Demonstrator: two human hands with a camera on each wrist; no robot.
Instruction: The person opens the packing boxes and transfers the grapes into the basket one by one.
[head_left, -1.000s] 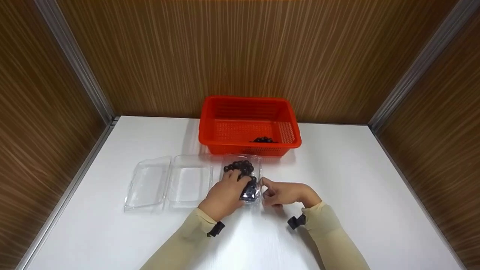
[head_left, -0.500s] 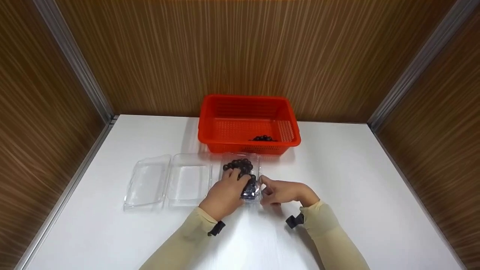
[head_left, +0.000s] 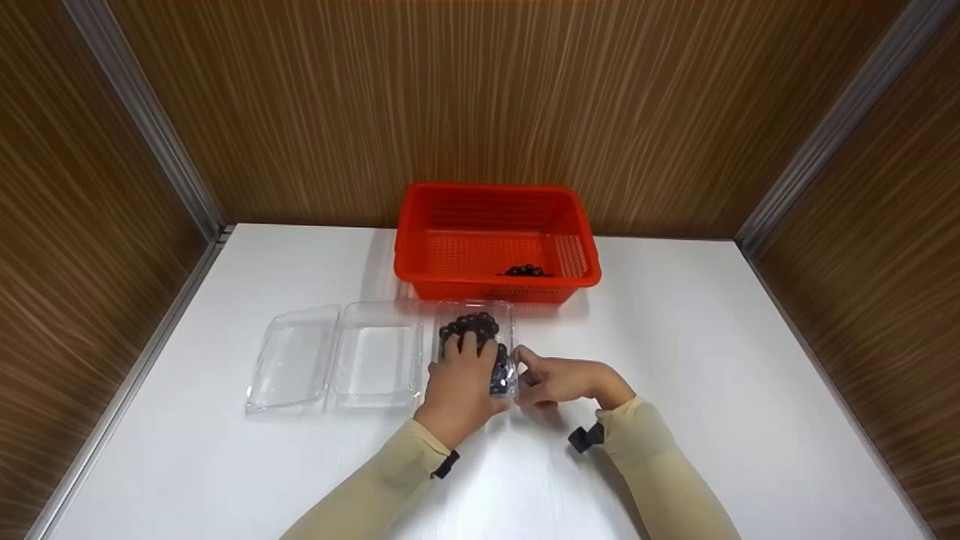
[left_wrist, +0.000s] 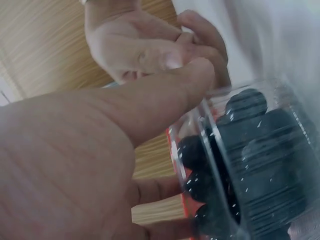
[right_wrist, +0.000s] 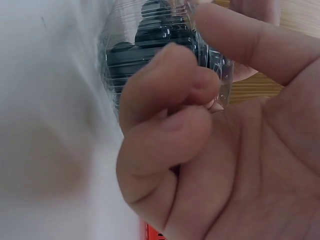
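Left hand: the left hand (head_left: 459, 386) lies over the near half of the clear box (head_left: 477, 346), fingers curled over its top among the dark berries (head_left: 470, 327); in the left wrist view the thumb (left_wrist: 165, 97) presses the box wall (left_wrist: 260, 165), so it grasps the box.
Right hand: the right hand (head_left: 559, 381) is at the box's right near corner, its fingers (right_wrist: 165, 80) bent and pinching the rim; the thumb (right_wrist: 250, 40) lies along the clear wall.
Box: it stands on the white table (head_left: 712, 360), just in front of the red basket (head_left: 496, 240), its far end close to the basket's front wall.
Open room: bare table lies to the right of the hands out to the right wall strip, and near the person on both sides of the forearms.
Edges: wood panels close the table in at the back and on both sides; the basket sits against the back panel.
In the way: an open clear tray pair (head_left: 337, 358) lies just left of the box, the nearer half almost touching it.
Basket contents: a small clump of berries (head_left: 523, 271) sits at the basket's front right.
Hard to tell: the left hand hides the near berries; whether box and basket touch cannot be told; both wrist views are blurred and cut the box off.
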